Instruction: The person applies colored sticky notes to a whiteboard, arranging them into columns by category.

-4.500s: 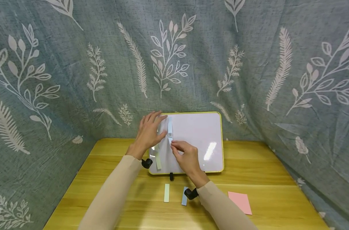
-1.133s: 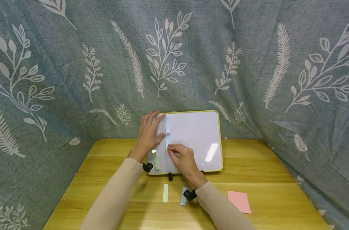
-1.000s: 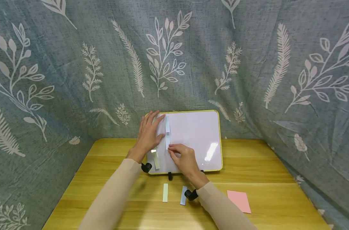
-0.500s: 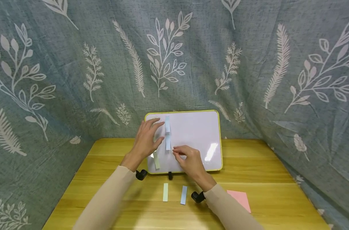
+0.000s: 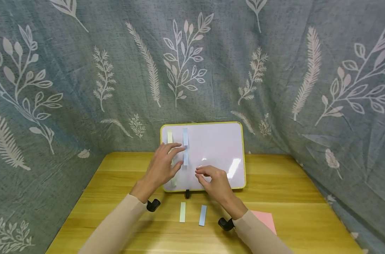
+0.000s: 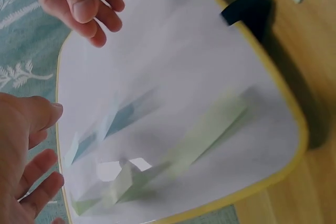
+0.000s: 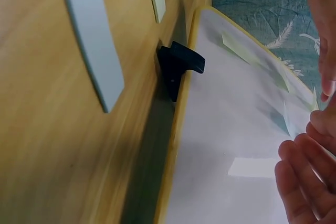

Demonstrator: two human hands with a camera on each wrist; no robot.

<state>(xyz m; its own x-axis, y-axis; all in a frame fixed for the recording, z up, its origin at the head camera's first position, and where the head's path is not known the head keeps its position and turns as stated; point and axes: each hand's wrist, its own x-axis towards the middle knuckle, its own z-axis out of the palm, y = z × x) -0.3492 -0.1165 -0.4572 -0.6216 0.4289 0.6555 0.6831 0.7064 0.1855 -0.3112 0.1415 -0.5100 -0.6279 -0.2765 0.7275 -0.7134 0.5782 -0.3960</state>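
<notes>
A whiteboard with a yellow frame leans upright on the table. Two pale blue sticky strips, an upper strip and a lower strip, hang one below the other on its left half. Left of them runs a column of pale green strips, partly covered by my left hand. That hand hovers before the board with fingers spread and holds nothing. My right hand is to the right of and below the blue strips, fingers loosely bent; no strip shows between its fingertips in the left wrist view.
On the table before the board lie a pale green strip pad and a blue strip pad. A pink square note pad is partly behind the right sleeve. A black stand foot supports the board's lower edge. Patterned cloth hangs behind.
The lower blue strip, pinched by my right hand earlier, now hangs on the board by itself. My right hand has drawn back right and down; my left hand has moved down, uncovering the top green strip.
</notes>
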